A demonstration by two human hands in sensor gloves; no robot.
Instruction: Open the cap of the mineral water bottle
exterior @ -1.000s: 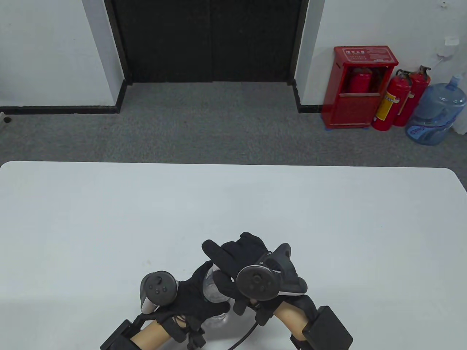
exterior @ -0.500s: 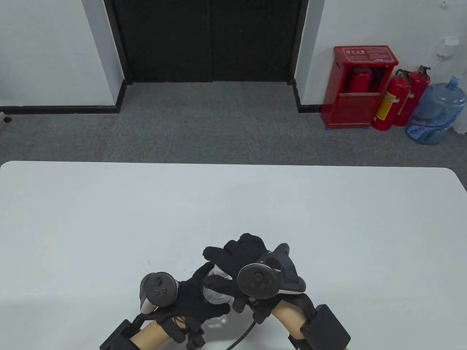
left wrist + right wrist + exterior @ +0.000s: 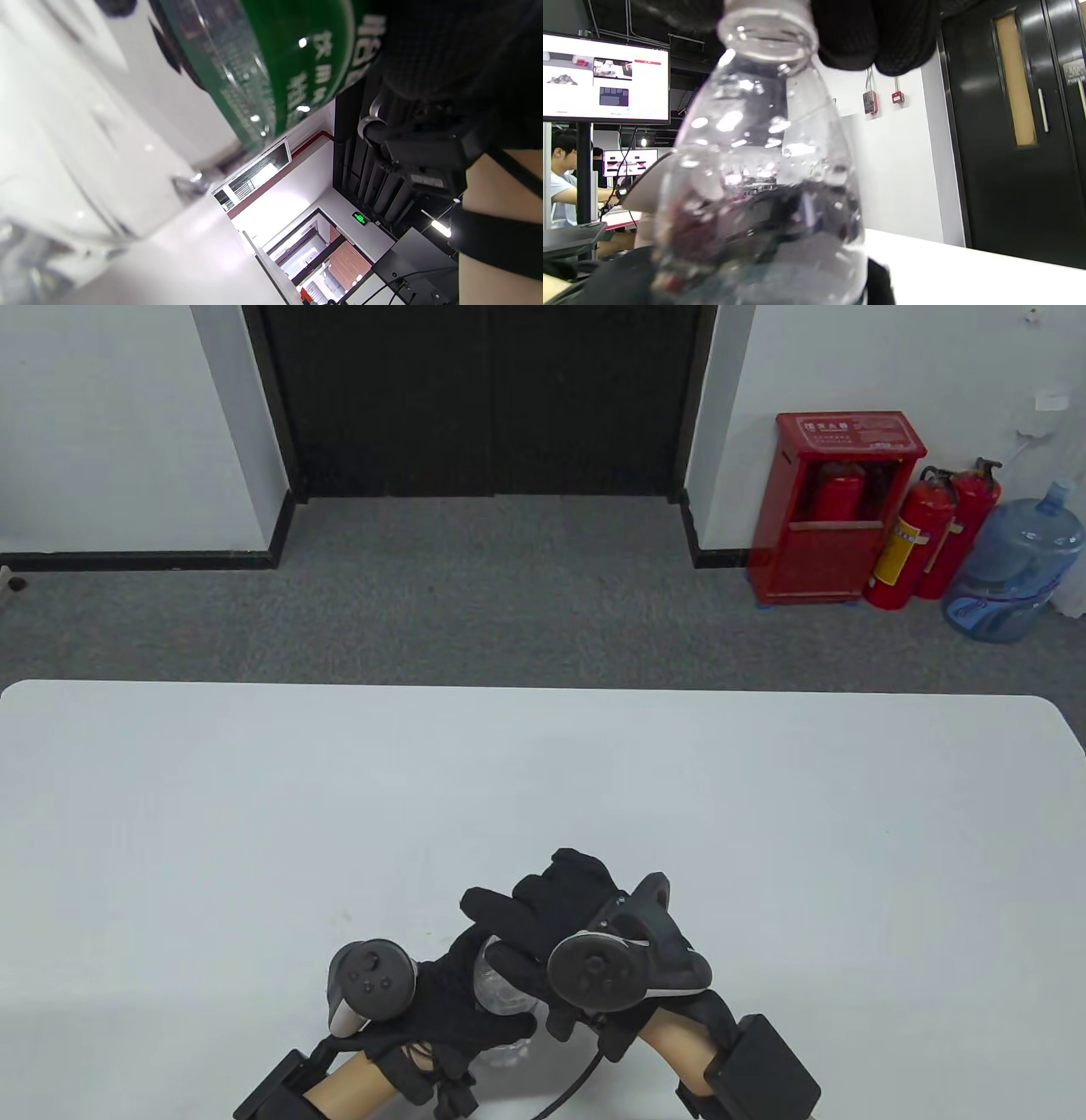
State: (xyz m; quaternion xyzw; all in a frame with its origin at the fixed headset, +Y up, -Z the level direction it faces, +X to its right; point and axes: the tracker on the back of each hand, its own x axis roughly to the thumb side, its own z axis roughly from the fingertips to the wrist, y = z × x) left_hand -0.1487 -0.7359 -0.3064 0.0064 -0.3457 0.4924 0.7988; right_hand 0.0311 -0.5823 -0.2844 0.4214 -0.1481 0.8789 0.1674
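Observation:
A clear water bottle (image 3: 502, 991) with a green label (image 3: 292, 55) stands on the white table (image 3: 543, 780) near its front edge. My left hand (image 3: 454, 997) grips the bottle's body. Its glove shows at the top right of the left wrist view (image 3: 445, 42). My right hand (image 3: 519, 935) lies over the bottle's top, with thumb and fingers closed around it. The cap is hidden under them. In the right wrist view the bottle's neck (image 3: 765, 25) rises to the top edge, and my right fingers (image 3: 874, 38) hang beside it.
Beyond the table's far edge are grey carpet and a dark double door (image 3: 488, 398). A red extinguisher cabinet (image 3: 836, 504), two extinguishers (image 3: 925, 538) and a blue water jug (image 3: 1014, 568) stand at the far right wall.
My right hand has turned slightly on the bottle's top, its fingertips and tracker shifting a little left and toward me. The left hand and bottle have stayed in place.

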